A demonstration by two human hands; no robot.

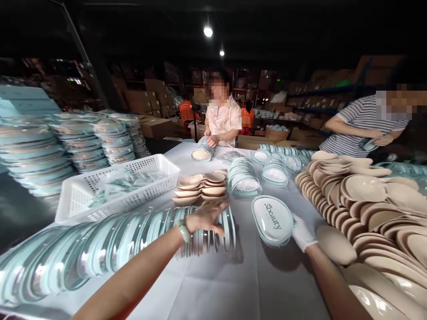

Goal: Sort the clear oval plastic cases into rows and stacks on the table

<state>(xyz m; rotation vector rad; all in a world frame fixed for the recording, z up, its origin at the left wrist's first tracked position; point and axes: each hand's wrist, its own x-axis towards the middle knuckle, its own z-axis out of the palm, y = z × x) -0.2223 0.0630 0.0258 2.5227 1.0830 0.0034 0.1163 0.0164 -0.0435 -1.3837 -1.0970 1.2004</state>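
Observation:
My right hand, in a white glove, grips the right edge of an oval case with a teal rim and the word "beauty" on its white face. The case is raised above the table, with a shadow below it. My bare left hand, a pale green band at its wrist, reaches over the near end of a long row of clear, teal-rimmed oval cases. Its fingers are spread at the last few cases. Beyond it sit stacked beige oval shells.
A white perforated basket with small packets stands left. Tall stacks of cases rise behind it. Beige shells are heaped right. More teal-rimmed cases stand mid-table. One person handles cases opposite; another stands right.

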